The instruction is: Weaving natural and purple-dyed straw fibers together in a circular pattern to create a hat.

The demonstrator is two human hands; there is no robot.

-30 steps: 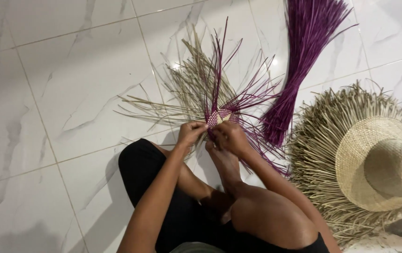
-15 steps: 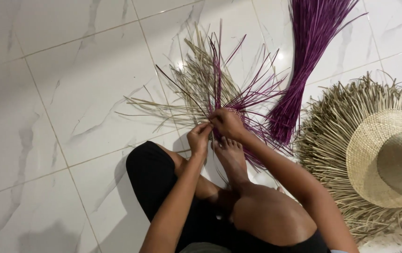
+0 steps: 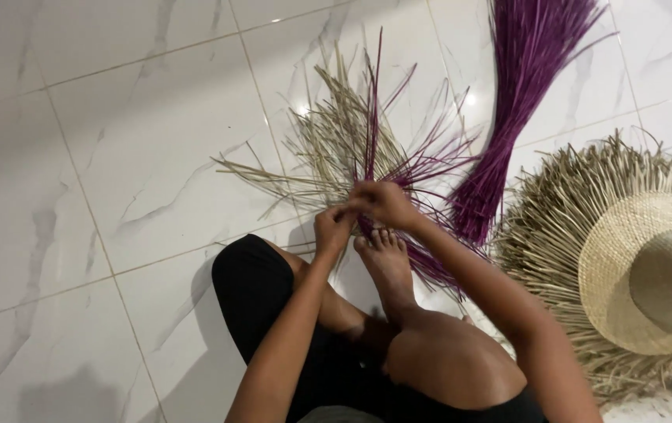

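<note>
I sit on a white marble-tile floor with a half-woven piece [image 3: 352, 153] of tan and purple straw strands fanning out in front of my foot [image 3: 387, 262]. My left hand [image 3: 333, 229] pinches strands at the near edge of the weave. My right hand [image 3: 383, 204] grips strands just beside it, over the woven centre, which the hands hide. One purple strand stands up straight from between the hands.
A bundle of purple straw [image 3: 512, 110] lies on the floor to the right of the weave. A woven straw hat with a long fringed brim [image 3: 634, 266] rests at the far right. My black-clad knee [image 3: 254, 286] is bent at the left.
Both hands have shifted slightly up and right over the weave, covering the small woven centre seen a second ago. The view has drifted a little; the hat sits nearer the right edge.
</note>
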